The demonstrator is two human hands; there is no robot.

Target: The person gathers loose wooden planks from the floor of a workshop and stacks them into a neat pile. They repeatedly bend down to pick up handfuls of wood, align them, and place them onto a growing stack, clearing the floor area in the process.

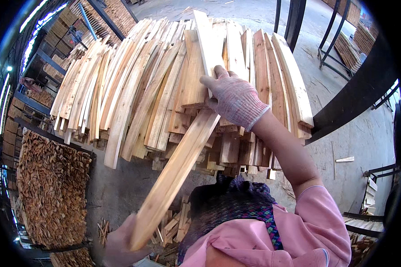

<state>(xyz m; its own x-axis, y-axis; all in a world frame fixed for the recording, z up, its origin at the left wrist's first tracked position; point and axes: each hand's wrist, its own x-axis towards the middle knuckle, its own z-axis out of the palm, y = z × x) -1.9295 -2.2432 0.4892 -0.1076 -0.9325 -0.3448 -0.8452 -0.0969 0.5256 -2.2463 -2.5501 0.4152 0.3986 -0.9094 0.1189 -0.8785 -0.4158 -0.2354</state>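
My right hand (pixel 238 98), in a pale knitted glove with reddish patches, is over the middle of a large stack of sawn boards (pixel 165 89). Its fingers curl at a light narrow board (pixel 203 38) lying lengthwise on top. Below the glove, a long wooden board (pixel 176 175) slants down toward my lower left, clear of the stack's near edge. Around its low end is my left hand (pixel 124 242), blurred and partly hidden behind the wood. Whether the two boards meet under the glove is hidden.
Dark metal posts (pixel 294 26) stand beyond and right of the stack. Another pile of wood (pixel 53 187), showing its rough ends, rises at the left. Offcuts (pixel 176 227) lie on the floor by my body. A small scrap (pixel 345 159) lies at right.
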